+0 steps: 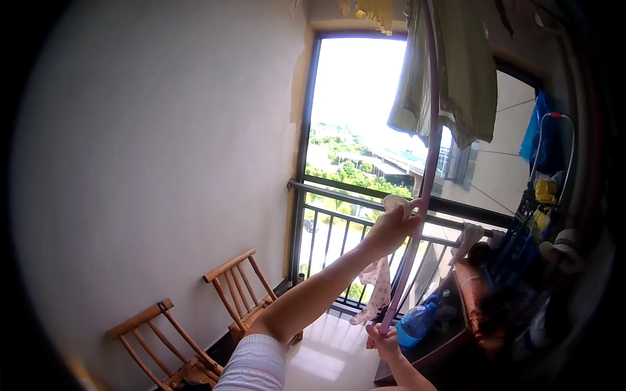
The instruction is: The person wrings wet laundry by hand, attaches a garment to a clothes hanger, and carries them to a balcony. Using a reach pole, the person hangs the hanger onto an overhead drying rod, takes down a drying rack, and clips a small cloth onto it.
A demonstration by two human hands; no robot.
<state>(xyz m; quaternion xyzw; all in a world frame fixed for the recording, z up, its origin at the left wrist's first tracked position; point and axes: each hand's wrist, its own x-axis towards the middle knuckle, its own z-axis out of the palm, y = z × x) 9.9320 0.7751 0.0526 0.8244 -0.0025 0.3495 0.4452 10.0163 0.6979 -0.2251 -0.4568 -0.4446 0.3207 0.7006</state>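
Apparently the step in hand is managing a long lilac pole (428, 169), which slants up from low on the near side of the balcony, in front of the window, and runs out of view at the top. The right hand (385, 340) is clamped around the pole's lower end. The left hand (395, 225) is well above it, close against the pole, with a pale item (395, 202) at its fingers; whether it grips the pole too, or only that item, I cannot tell. So the two hands are apart, one high and one low along the same pole.

A patterned cloth (376, 294) hangs below the left forearm, in front of the railing (352, 195); whether it joins the pale item is hidden. Overhead, a grey-green garment (473, 85) hangs just beside the pole's upper part, with yellow cloth (374, 14) farther left.

As I judge it, the next move calls for a firm low hold by the right hand to keep the pole from swinging, while the left hand settles the pale item. Any lift would need care, since the upper pole could snag the hanging garment.
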